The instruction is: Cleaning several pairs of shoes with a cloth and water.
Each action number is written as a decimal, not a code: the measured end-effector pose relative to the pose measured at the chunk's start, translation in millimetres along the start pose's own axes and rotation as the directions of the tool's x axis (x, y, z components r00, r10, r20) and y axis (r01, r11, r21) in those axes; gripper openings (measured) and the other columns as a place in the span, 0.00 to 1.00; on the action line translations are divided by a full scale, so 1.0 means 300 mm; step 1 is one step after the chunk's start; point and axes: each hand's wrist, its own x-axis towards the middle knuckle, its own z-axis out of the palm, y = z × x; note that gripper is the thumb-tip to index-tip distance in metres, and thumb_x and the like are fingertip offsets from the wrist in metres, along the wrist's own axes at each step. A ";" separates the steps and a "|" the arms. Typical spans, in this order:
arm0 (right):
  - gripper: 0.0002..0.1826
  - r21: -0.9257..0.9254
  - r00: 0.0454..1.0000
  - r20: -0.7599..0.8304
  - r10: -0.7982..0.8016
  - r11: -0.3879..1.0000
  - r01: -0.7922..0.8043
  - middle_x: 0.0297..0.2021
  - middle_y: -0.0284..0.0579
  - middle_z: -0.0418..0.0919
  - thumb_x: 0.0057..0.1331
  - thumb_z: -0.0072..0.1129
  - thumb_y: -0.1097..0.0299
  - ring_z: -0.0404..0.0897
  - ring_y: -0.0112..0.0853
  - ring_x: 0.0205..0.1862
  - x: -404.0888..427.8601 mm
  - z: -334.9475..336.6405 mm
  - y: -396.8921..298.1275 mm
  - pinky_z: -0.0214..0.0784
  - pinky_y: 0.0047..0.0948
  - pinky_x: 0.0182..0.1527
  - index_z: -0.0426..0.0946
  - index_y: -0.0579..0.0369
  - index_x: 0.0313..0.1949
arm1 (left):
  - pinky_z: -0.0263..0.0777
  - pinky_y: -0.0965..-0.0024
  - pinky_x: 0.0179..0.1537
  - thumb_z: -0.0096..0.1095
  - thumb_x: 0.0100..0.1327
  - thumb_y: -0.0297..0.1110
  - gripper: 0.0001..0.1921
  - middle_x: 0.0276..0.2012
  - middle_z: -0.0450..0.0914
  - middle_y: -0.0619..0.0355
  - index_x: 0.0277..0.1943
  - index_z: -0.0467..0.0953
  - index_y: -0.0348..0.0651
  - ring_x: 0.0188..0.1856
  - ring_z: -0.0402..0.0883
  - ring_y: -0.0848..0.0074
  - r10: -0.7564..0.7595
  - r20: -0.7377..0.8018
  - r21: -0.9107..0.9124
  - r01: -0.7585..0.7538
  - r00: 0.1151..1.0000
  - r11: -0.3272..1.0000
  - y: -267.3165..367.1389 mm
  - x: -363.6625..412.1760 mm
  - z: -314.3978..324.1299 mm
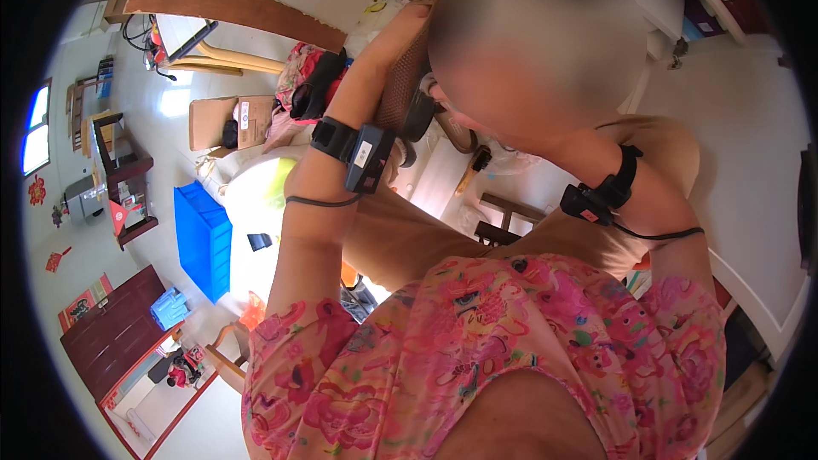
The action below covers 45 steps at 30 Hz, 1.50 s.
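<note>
My left hand (409, 27) grips a brown perforated shoe (401, 80) by its upper end, and the shoe's dark sole faces right. A blurred round patch covers much of my right hand (443, 102). Its visible fingers are beside the sole, close to a small pale piece that may be cloth. Whether they hold it, I cannot tell. Below my hands, a second brown shoe (461, 134) lies partly hidden. Near it is a brush (474, 169) with a wooden handle and dark bristles. Clear plastic wrap (514, 163) lies beside the brush.
Left of my knees, a dark phone-like object (259, 241) lies on a brightly lit white surface. Beyond are a blue plastic crate (203, 243) and an open cardboard box (252, 121). A brown board (236, 6) spans the upper left. White cabinet panels (722, 140) stand to my right.
</note>
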 end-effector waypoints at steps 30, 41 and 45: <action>0.11 0.018 0.991 -0.077 0.110 0.994 -0.109 0.42 0.32 0.76 0.47 0.64 0.69 0.75 0.32 0.33 0.007 -0.004 0.055 0.71 0.28 0.33 0.79 0.44 0.33 | 0.72 0.74 0.33 0.53 0.65 0.40 0.14 0.32 0.80 0.57 0.45 0.76 0.38 0.33 0.78 0.78 0.004 -0.150 -0.274 -0.046 0.989 0.961 0.058 -0.104 0.075; 0.10 -0.041 0.996 -0.049 0.080 0.996 -0.082 0.40 0.30 0.75 0.48 0.64 0.70 0.74 0.32 0.34 0.014 -0.013 0.066 0.71 0.30 0.34 0.78 0.44 0.32 | 0.72 0.74 0.34 0.52 0.65 0.40 0.15 0.33 0.80 0.57 0.46 0.76 0.37 0.34 0.79 0.78 0.008 -0.112 0.091 0.002 0.994 0.996 0.058 -0.060 0.068; 0.10 -0.023 0.999 0.041 -0.019 1.000 0.020 0.37 0.30 0.73 0.48 0.63 0.68 0.73 0.32 0.33 -0.004 0.002 0.011 0.70 0.29 0.35 0.78 0.42 0.33 | 0.72 0.74 0.34 0.52 0.65 0.40 0.15 0.34 0.80 0.57 0.46 0.76 0.37 0.35 0.79 0.78 0.014 -0.122 0.216 0.013 0.992 0.976 0.058 -0.060 0.060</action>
